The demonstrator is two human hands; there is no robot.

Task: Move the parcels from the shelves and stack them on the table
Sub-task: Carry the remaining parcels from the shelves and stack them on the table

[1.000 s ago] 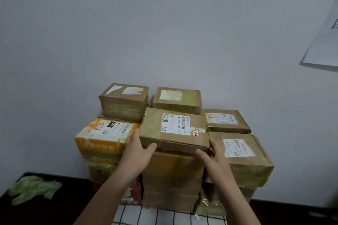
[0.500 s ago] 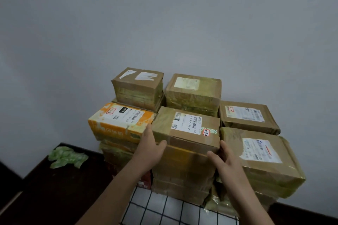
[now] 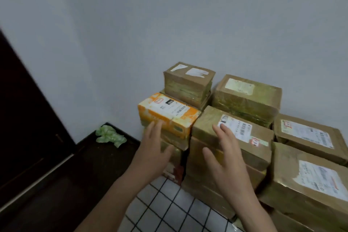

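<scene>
Several taped brown parcels are stacked against the wall on a table with a white checked cloth [image 3: 169, 211]. A brown parcel with a white barcode label [image 3: 243, 139] lies on top of the middle front stack. Left of it sits an orange and white parcel [image 3: 169, 117]. My left hand [image 3: 154, 149] hovers with fingers spread in front of the orange parcel, holding nothing. My right hand [image 3: 224, 160] is spread in front of the labelled parcel, fingertips near its label, not gripping it.
Two taller parcels [image 3: 190, 83] [image 3: 246, 98] stand at the back by the grey wall. More labelled parcels [image 3: 308, 137] fill the right side. A crumpled green bag [image 3: 110, 135] lies on the dark surface at left. A dark door [image 3: 24, 118] is at far left.
Both hands have let go of the sides of the labelled parcel and drawn back with fingers apart. The view has swung to the left, bringing the dark door into sight.
</scene>
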